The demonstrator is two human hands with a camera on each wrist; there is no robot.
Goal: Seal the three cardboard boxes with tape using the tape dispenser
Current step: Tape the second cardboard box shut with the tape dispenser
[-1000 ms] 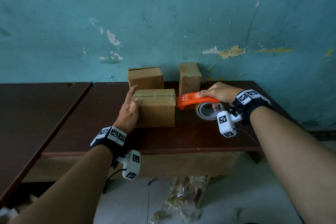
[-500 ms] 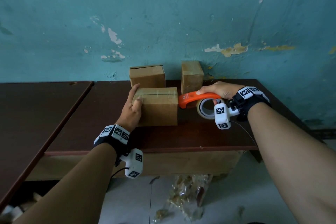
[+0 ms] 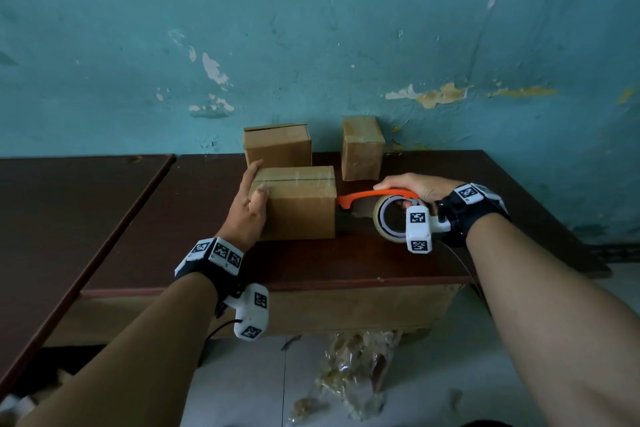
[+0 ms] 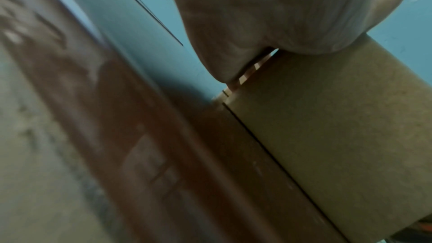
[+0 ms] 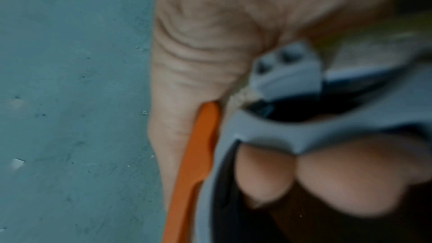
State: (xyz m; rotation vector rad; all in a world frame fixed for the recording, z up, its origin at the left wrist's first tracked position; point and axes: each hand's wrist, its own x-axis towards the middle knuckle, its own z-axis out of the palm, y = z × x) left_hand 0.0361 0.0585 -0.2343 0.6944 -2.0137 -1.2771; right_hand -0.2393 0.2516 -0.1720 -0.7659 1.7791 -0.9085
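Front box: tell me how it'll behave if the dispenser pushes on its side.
The front box likely slides rather than tips: it sits low and wide on the smooth table. It looks light for its size, so the left hand bracing its far end probably matters. The dispenser at its right face could dent the cardboard.

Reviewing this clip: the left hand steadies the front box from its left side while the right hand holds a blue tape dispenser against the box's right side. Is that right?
One detail is off: the tape dispenser is orange, not blue, as the head view shows. The rest holds: the left hand steadies the front box from its left side, and the right hand holds the dispenser at the box's right side.
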